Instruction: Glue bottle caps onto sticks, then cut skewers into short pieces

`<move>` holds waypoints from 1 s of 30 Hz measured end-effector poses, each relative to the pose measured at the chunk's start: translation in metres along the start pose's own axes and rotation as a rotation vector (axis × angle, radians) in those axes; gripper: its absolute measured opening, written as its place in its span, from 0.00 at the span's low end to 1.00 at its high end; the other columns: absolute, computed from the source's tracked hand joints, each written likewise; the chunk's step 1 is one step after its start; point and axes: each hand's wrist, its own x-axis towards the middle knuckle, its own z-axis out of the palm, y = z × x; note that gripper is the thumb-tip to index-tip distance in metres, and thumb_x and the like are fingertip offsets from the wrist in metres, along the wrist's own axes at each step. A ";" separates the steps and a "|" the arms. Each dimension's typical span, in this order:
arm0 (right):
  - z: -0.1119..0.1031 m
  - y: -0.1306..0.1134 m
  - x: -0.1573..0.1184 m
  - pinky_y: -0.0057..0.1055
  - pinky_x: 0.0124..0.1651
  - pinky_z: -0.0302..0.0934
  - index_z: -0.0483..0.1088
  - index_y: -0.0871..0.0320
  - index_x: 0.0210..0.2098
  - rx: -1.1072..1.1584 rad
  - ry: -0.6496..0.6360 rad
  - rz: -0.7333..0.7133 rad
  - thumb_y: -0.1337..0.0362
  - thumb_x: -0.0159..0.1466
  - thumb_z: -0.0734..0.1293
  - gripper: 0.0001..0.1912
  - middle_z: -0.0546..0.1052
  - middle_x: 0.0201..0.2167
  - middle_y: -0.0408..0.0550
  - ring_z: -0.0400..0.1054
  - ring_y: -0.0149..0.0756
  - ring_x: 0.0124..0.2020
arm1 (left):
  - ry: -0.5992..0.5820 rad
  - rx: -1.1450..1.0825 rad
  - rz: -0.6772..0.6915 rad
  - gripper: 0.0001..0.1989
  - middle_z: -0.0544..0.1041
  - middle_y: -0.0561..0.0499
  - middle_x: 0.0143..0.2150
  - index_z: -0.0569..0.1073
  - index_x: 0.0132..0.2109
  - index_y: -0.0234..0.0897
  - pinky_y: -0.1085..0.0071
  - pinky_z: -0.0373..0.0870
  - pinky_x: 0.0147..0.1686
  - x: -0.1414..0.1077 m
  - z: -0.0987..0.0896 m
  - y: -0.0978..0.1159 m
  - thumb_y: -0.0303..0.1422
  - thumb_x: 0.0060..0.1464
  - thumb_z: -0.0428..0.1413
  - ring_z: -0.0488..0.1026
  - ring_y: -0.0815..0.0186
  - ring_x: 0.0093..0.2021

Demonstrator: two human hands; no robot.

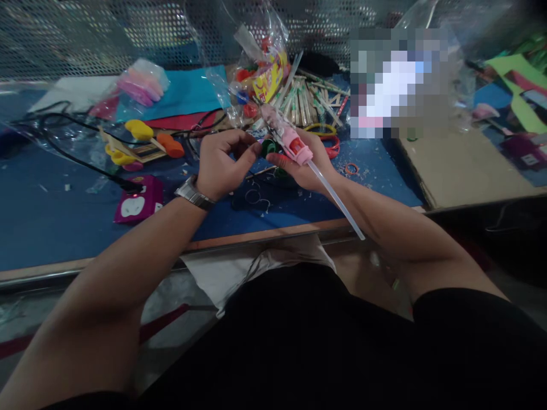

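Note:
My right hand point(314, 162) is wrapped round a pink hot glue gun point(293, 141), whose nozzle end points away from me, up and to the left. A long clear glue stick point(337, 199) sticks out of its back, over my right forearm. My left hand point(226, 162), with a metal watch at the wrist, is curled with thumb and fingers closed at a small green bottle cap point(269, 147). The cap sits between my two hands, just under the glue gun, and is partly hidden by my fingers.
A purple power box point(139, 199) with a black cable stands at the left. Near it is a small stick frame point(145, 151) with yellow and orange caps. Behind lie many paper-wrapped sticks point(299, 105) and a plastic bag point(256, 74). Cardboard point(474, 165) lies at the right.

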 end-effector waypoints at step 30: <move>-0.002 0.005 0.002 0.56 0.61 0.78 0.79 0.53 0.50 -0.196 0.026 -0.015 0.31 0.60 0.80 0.35 0.85 0.44 0.52 0.80 0.60 0.54 | 0.097 0.136 0.137 0.18 0.71 0.58 0.23 0.79 0.35 0.41 0.65 0.58 0.27 -0.003 0.005 -0.003 0.48 0.67 0.67 0.65 0.73 0.24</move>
